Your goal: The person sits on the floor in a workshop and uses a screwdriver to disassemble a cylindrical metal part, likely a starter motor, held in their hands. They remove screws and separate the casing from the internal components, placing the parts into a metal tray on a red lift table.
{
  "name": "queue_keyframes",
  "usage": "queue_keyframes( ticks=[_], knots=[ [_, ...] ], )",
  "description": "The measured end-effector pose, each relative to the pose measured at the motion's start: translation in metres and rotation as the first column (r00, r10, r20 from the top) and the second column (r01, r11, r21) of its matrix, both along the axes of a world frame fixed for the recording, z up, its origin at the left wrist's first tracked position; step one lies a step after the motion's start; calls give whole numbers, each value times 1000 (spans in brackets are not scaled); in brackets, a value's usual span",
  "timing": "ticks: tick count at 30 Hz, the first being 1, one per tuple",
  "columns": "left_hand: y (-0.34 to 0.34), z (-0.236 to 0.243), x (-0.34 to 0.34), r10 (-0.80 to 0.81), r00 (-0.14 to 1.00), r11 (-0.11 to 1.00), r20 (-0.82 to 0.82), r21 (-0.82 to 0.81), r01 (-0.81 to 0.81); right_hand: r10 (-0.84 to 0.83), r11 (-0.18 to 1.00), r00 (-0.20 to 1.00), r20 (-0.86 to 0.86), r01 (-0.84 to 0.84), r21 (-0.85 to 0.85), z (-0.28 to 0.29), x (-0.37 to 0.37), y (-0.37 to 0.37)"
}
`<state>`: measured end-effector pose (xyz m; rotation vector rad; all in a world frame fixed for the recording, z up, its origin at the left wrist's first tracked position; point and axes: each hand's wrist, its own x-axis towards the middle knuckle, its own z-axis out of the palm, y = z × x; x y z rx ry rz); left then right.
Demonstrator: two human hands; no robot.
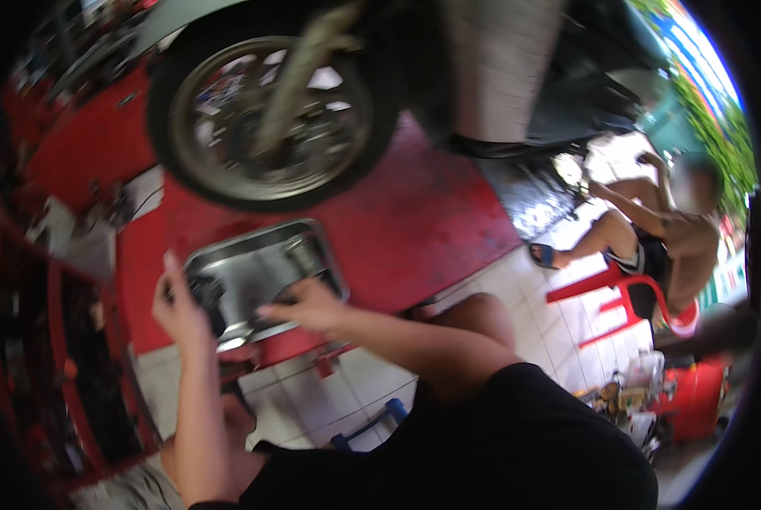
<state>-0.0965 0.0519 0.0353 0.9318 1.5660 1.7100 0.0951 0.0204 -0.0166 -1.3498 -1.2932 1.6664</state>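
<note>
A shallow metal tray [257,234] rests on the red platform, below the motorbike's front wheel. At its left side, my left hand [179,308] is closed around a dark, roundish part [208,304], blurred by motion, with one finger pointing up. My right hand [314,306] hovers over the tray's right front part, fingers curled together. Something dark shows by those fingers, too blurred to name. A shiny cylindrical metal piece [302,252] lies in the tray's far right corner.
The motorbike's front wheel [185,174] stands on the red platform [414,212] just beyond the tray. A red rack [62,340] of dark items is at left. On the right, another person [690,242] sits on a red plastic chair [622,293]. Blue stool parts [389,416] show below.
</note>
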Motion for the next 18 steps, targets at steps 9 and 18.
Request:
queue_keyframes(
  ticks=[9,18],
  knots=[
    [-23,41,-28,56,995,993,81,96,-64,98,855,613,784,-455,248,-8,-13,10],
    [-30,50,-52,141,971,986,193,64,-155,96,875,617,781,-427,230,-21,-29,24]
  ],
)
